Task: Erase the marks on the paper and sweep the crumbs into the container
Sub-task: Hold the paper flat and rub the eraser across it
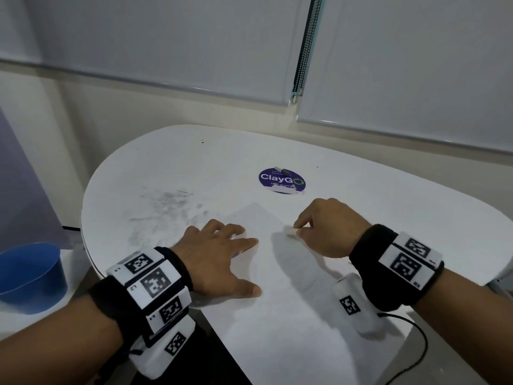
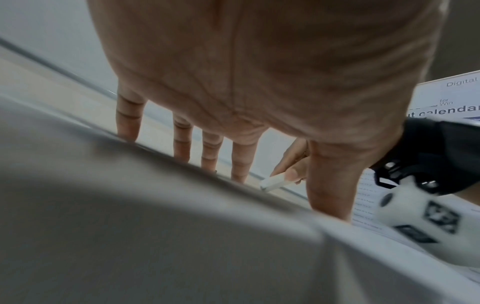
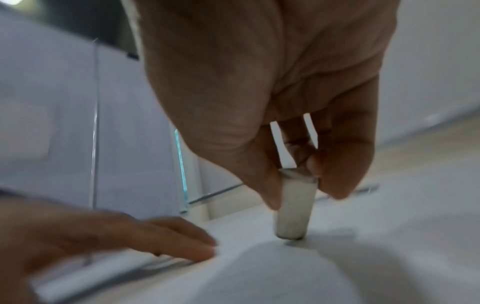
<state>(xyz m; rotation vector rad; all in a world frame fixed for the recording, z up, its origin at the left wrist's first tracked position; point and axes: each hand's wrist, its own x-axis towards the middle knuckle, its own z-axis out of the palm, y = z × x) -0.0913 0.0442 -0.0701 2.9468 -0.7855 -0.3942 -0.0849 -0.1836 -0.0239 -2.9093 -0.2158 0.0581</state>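
A white sheet of paper (image 1: 277,276) lies on the white table (image 1: 172,173), reaching over its front edge. My left hand (image 1: 219,254) rests flat on the paper's left part, fingers spread and straight. My right hand (image 1: 319,229) pinches a small white eraser (image 1: 291,232) between thumb and fingers, its tip down on the paper. In the right wrist view the eraser (image 3: 294,205) stands nearly upright with a dark-smudged tip touching the sheet (image 3: 285,277). The left wrist view shows the eraser (image 2: 275,182) beyond my spread fingers (image 2: 182,142). A blue container (image 1: 30,276) sits low at the left, off the table.
Grey smudges (image 1: 163,207) mark the tabletop left of the paper. A round purple ClayGo sticker (image 1: 281,180) lies behind the paper. Closed window blinds (image 1: 166,37) run behind the table. A black cable (image 1: 410,354) hangs below my right wrist.
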